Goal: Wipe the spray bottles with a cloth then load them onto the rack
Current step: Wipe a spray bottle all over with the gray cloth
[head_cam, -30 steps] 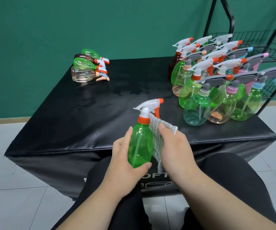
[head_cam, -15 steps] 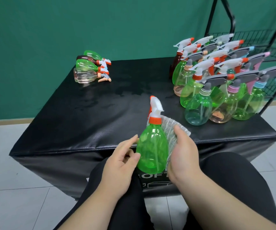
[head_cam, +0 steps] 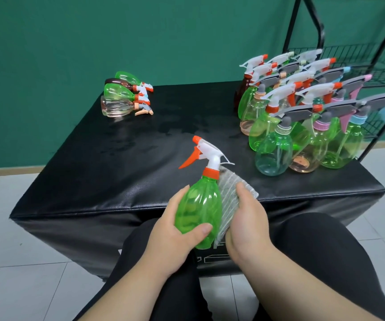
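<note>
Gripped in the left hand [head_cam: 175, 235], a green spray bottle [head_cam: 198, 209] is held nearly upright at the near edge of the black table [head_cam: 117, 177], above the person's lap. The thumb is laid across the bottle's lower front. The fingers are wrapped behind it and mostly hidden, with one fingertip seen at its left shoulder. The white spray head, with orange collar, trigger and nozzle tip, is turned to the left.

A grey cloth [head_cam: 232, 198] is held in the right hand [head_cam: 248, 228] and pressed against the bottle's right side. The thumb is laid on the cloth, and the fingers are hidden behind it. The cloth's lower end is lost between palm and bottle.

At the table's far right, a cluster of upright bottles [head_cam: 302, 135] is packed so tightly that the rear ones are largely covered by those in front and cannot be counted with certainty. Near the far left corner, a few lying bottles [head_cam: 122, 98] are piled together, their number hard to make out. A black wire rack [head_cam: 384, 63] is seen behind the cluster, cut off by the right and top edges. White print on the table's front face is mostly blocked by the hands and bottle.
</note>
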